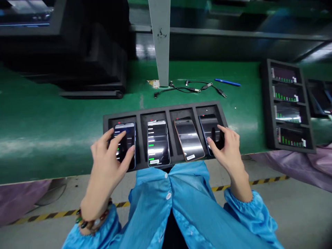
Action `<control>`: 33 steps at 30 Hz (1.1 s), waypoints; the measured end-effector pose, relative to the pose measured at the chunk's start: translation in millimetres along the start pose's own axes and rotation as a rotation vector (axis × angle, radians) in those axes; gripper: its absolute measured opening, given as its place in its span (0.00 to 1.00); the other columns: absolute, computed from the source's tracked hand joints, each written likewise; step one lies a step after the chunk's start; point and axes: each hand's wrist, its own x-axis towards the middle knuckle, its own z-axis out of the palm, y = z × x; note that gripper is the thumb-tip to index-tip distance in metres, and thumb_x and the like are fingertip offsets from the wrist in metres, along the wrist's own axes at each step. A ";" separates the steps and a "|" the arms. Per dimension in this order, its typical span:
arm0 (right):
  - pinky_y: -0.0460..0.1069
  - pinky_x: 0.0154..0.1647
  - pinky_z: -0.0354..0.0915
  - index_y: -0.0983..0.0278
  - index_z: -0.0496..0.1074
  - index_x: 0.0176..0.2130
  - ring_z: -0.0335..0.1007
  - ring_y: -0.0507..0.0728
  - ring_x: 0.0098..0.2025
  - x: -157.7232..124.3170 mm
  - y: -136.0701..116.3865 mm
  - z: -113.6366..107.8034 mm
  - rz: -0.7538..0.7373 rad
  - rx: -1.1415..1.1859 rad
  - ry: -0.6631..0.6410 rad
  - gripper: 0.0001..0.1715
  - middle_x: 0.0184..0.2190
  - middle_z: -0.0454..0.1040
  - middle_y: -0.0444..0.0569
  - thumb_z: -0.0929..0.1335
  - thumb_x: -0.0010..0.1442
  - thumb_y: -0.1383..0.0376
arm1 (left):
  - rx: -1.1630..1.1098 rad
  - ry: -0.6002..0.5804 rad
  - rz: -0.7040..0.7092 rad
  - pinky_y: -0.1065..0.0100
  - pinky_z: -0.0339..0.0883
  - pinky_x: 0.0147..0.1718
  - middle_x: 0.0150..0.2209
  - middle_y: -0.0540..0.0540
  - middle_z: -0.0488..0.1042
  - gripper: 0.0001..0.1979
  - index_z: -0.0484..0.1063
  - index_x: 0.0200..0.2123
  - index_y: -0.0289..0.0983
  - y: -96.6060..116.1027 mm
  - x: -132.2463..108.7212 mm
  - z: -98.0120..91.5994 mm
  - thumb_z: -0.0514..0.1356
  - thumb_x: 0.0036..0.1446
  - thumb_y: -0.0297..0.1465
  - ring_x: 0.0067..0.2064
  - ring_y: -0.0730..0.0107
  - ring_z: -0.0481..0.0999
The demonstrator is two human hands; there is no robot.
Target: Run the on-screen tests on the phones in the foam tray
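Observation:
A black foam tray [138,141] with a row of compartments lies along the bench's near edge, a smartphone in each. My left hand [109,155] spans the leftmost smartphone [127,140], thumb at its right edge and a finger at its left edge; the index finger rests over the lit screen. At the other end, my right hand [228,145] has thumb and index finger astride the rightmost smartphone [207,124], its screen dark. Between them lie a smartphone with a lit list of text [158,141] and an orange-edged smartphone with a dark screen [189,138].
Black trays [95,58] are stacked at the back left. Short cables [178,89] and a blue pen [227,82] lie behind the tray, near a metal post [161,45]. Another black tray [271,103] of phones with lit bars stands at right.

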 end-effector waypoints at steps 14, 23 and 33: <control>0.73 0.69 0.62 0.58 0.66 0.71 0.62 0.74 0.71 -7.1 -33.7 8.4 -0.059 0.006 0.072 0.33 0.66 0.75 0.60 0.68 0.73 0.50 | -0.038 -0.330 0.730 0.43 0.64 0.73 0.66 0.37 0.76 0.19 0.79 0.59 0.35 169.4 50.9 55.7 0.64 0.72 0.40 0.66 0.47 0.75; 0.72 0.65 0.69 0.70 0.65 0.71 0.63 0.77 0.65 -15.1 -92.2 32.5 -0.147 -0.074 -0.085 0.40 0.63 0.71 0.70 0.69 0.73 0.48 | -0.067 0.072 0.126 0.45 0.67 0.67 0.62 0.42 0.81 0.14 0.80 0.56 0.44 35.8 31.8 -14.7 0.60 0.75 0.39 0.63 0.51 0.79; 0.69 0.54 0.73 0.74 0.63 0.73 0.68 0.75 0.55 -10.6 -113.7 34.7 -0.037 -0.166 -0.138 0.42 0.57 0.72 0.73 0.68 0.73 0.50 | -0.089 0.136 -0.179 0.43 0.67 0.67 0.59 0.39 0.82 0.17 0.82 0.53 0.43 -47.4 3.7 -15.0 0.61 0.73 0.46 0.63 0.46 0.78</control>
